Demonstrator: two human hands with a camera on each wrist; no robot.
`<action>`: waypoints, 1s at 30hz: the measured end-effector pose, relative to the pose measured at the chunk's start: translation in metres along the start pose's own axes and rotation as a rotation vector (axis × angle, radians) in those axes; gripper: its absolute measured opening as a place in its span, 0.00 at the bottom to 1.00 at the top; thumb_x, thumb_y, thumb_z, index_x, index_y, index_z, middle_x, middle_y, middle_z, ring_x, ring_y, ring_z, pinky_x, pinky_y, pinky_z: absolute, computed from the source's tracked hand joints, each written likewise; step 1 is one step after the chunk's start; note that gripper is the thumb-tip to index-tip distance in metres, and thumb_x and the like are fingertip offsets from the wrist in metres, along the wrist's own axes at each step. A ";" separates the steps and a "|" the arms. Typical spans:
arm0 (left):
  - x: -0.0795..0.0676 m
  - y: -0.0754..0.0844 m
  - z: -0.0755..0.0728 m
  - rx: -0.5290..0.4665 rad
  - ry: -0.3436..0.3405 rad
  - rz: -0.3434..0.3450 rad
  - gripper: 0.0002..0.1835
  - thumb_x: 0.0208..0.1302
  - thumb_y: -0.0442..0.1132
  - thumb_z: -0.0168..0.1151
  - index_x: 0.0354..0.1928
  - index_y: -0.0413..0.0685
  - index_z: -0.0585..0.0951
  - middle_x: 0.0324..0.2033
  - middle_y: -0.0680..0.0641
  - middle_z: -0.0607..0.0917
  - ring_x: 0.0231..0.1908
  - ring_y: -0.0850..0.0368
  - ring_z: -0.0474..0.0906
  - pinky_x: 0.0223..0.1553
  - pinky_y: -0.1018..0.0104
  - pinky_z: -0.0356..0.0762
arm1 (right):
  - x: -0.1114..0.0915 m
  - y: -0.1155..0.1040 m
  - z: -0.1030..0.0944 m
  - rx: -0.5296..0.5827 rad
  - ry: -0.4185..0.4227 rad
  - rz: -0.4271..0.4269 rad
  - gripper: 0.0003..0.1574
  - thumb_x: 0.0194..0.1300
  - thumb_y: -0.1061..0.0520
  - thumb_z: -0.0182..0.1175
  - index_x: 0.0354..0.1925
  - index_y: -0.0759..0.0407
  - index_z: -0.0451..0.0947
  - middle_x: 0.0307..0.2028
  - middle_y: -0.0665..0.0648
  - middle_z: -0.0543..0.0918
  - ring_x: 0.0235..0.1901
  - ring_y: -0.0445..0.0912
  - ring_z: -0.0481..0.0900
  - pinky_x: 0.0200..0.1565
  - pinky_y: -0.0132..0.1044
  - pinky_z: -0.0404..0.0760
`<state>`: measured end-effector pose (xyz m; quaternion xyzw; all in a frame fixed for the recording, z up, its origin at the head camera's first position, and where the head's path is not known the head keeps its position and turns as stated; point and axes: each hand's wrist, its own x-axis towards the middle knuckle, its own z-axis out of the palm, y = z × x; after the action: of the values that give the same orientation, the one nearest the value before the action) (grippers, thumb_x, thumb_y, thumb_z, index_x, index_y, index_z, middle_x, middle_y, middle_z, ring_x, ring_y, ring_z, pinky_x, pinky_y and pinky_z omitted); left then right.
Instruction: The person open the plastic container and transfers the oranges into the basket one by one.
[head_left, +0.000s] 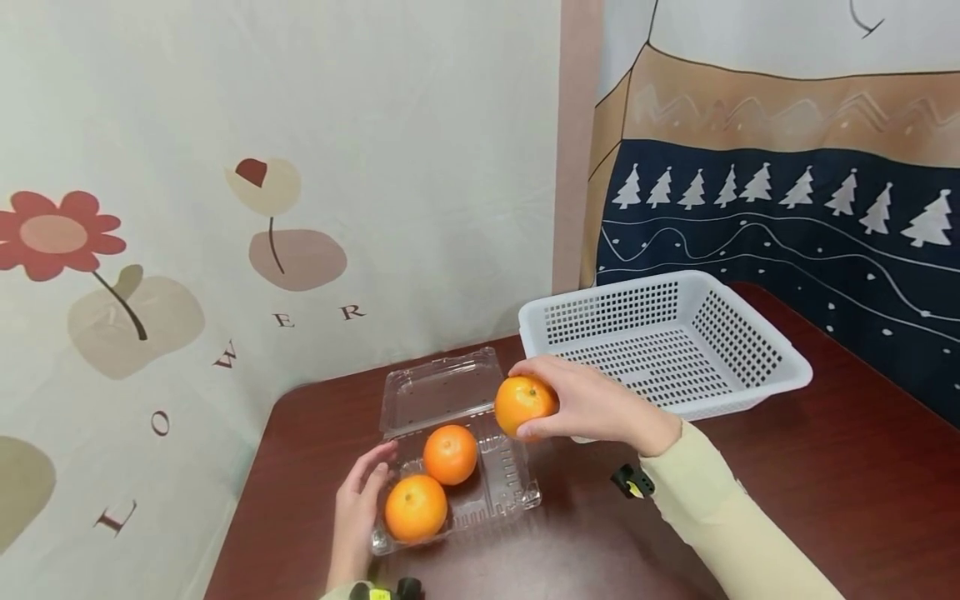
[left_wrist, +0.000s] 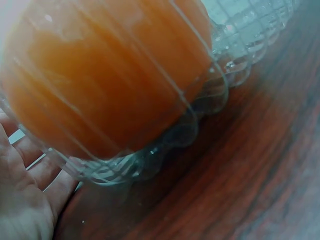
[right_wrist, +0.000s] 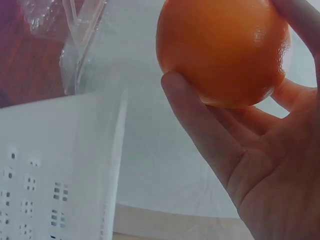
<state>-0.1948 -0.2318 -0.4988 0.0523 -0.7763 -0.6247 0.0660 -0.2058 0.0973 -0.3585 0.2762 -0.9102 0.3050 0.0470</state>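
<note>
My right hand (head_left: 581, 400) grips an orange (head_left: 522, 406) between thumb and fingers, over the right end of a clear plastic clamshell box (head_left: 487, 521). Two more oranges lie inside the box: one at the near left (head_left: 416, 508), the other (head_left: 450, 455) toward the middle. At the box's left side is my left hand (head_left: 360, 500), its fingers extended along the wall. The left wrist view shows an orange (left_wrist: 110, 75) behind the clear ribbed wall, with the left fingers beside it. Seen from the right wrist, the held orange (right_wrist: 222, 50) sits in curled fingers.
Behind the box lies its open clear lid (head_left: 442, 387). To the right stands a white perforated basket (head_left: 780, 379), its left edge close to my right hand. The dark red table (head_left: 292, 467) meets patterned wall cloths at the back.
</note>
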 end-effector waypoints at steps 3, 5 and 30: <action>0.000 -0.001 0.000 0.000 0.010 -0.008 0.14 0.65 0.46 0.50 0.51 0.57 0.75 0.50 0.54 0.77 0.47 0.55 0.73 0.46 0.77 0.71 | 0.002 0.000 -0.002 -0.034 -0.019 -0.004 0.40 0.42 0.31 0.64 0.53 0.37 0.66 0.41 0.35 0.69 0.35 0.33 0.70 0.35 0.26 0.74; 0.000 -0.001 0.000 0.003 0.012 -0.014 0.15 0.64 0.49 0.50 0.51 0.57 0.75 0.50 0.55 0.77 0.47 0.56 0.73 0.46 0.77 0.71 | 0.003 -0.001 -0.003 -0.053 -0.028 -0.008 0.40 0.41 0.32 0.65 0.53 0.37 0.66 0.41 0.35 0.68 0.34 0.33 0.70 0.34 0.26 0.73; 0.001 -0.001 -0.001 -0.037 0.011 -0.011 0.21 0.61 0.56 0.49 0.51 0.56 0.75 0.50 0.53 0.77 0.49 0.58 0.72 0.47 0.73 0.72 | 0.016 0.002 -0.021 -0.218 -0.120 -0.062 0.34 0.45 0.38 0.64 0.51 0.42 0.69 0.43 0.41 0.67 0.32 0.36 0.71 0.31 0.26 0.74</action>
<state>-0.1960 -0.2333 -0.4998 0.0586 -0.7638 -0.6392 0.0678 -0.2225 0.1028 -0.3388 0.3154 -0.9301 0.1857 0.0314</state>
